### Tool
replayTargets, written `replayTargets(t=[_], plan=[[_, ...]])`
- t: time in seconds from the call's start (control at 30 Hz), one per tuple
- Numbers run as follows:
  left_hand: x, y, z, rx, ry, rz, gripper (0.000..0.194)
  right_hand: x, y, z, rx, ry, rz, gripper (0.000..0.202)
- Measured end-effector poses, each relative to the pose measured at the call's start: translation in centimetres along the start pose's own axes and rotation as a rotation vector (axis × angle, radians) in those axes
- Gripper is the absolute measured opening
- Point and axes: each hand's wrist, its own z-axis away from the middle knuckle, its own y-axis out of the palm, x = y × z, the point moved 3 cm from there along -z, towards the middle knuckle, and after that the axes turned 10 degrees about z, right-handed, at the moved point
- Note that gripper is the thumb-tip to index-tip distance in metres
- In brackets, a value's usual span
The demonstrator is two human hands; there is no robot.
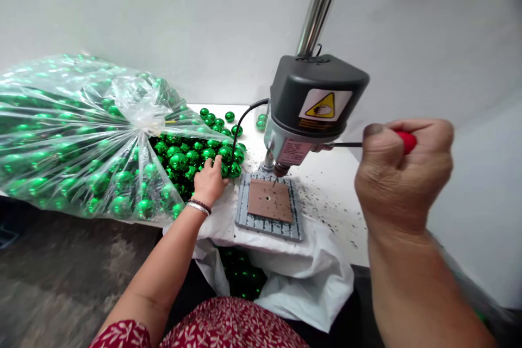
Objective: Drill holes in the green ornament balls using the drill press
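Observation:
My right hand is closed around the red-knobbed feed lever of a small drill press. The drill bit points down over a brown square board with a small hole, which lies on the grooved grey base. No ball rests on that board. Left of the base, my left hand reaches among shiny green balls, its fingers apart and touching them. Its fingertips are partly hidden, and no ball shows clearly in its grip.
A large knotted clear plastic bag full of green balls covers the left side of the white table. Dark shavings litter the tabletop. Below the base, a white sack hangs open with green balls inside. A black cable curves left of the drill.

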Motion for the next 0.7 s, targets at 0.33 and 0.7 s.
replayTargets(t=[0.33,0.7], plan=[[0.0,-1.1,3.0,0.033,0.006,0.901,0.053,0.0,-0.1,0.1,-0.005,0.037,0.015,0.037],[-2.3,4.5,5.1,0.583,-0.042,1.305,0.056,0.1,-0.2,0.0,0.012,0.028,-0.033,0.035]])
